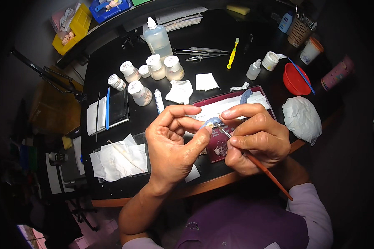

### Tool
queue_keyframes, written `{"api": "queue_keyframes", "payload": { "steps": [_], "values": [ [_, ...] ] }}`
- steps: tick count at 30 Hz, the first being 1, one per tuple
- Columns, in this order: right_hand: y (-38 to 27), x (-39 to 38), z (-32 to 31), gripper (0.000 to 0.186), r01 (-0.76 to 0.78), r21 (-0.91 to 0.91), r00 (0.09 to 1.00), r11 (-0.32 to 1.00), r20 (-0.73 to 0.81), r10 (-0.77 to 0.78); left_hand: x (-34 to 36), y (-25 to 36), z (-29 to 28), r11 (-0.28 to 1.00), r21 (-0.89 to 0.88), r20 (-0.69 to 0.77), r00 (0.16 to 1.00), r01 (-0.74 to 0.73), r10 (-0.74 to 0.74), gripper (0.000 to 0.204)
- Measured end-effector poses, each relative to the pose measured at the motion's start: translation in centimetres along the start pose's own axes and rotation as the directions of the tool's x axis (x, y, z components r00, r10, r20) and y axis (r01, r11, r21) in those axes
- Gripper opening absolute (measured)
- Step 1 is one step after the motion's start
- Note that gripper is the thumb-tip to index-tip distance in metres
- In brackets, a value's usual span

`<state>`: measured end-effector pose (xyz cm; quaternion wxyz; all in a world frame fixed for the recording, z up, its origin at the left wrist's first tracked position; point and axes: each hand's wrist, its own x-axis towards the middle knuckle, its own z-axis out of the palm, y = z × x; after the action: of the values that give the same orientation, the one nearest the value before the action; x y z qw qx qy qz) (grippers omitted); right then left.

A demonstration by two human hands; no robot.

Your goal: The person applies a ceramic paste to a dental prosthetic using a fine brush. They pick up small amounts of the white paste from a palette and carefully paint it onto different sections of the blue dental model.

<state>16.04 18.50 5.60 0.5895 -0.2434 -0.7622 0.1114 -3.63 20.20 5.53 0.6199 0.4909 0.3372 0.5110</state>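
Above the front of the desk, my left hand (168, 147) pinches a small blue-grey dental mould piece (208, 123) between thumb and fingers. A cream, tooth-coloured bit shows on it beside the thumb tip. My right hand (259, 139) is closed round a fine brush (262, 167) with a reddish-brown handle, which slants down to the right. The brush's tip meets or nearly touches the piece; contact is too small to make out. Behind the hands lies a dark red box or booklet (262, 92) with white tissue and another blue-grey mould piece (246, 96) on it.
Several white-lidded jars (155, 66) and a large clear bottle (158, 40) stand back left. Metal tweezers (207, 55) and a yellow toothbrush (233, 54) lie farther back. On the right are a red bowl (294, 79) and a paper-covered round thing (302, 120). Tissues (112, 162) lie left.
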Motion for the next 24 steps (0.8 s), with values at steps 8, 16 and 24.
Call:
{"api": "queue_keyframes", "payload": {
  "steps": [8,16,24],
  "values": [
    [0.42,-0.27,0.31,0.022,-0.007,0.024,0.999,1.0,-0.042,0.008,0.07,-0.28,-0.3,0.999,-0.02,0.026,0.999,0.03,-0.03,0.036],
    [0.16,-0.01,-0.02,0.022,-0.012,0.01,1.0,1.0,0.002,0.012,-0.12,-0.15,0.13,0.99,0.102,-0.012,0.995,-0.095,0.097,0.036],
    [-0.08,0.12,-0.06,0.023,-0.014,0.015,1.0,1.0,0.021,0.014,-0.28,-0.45,0.42,0.961,0.208,-0.037,0.98,-0.184,0.196,0.035]
  ]
}}
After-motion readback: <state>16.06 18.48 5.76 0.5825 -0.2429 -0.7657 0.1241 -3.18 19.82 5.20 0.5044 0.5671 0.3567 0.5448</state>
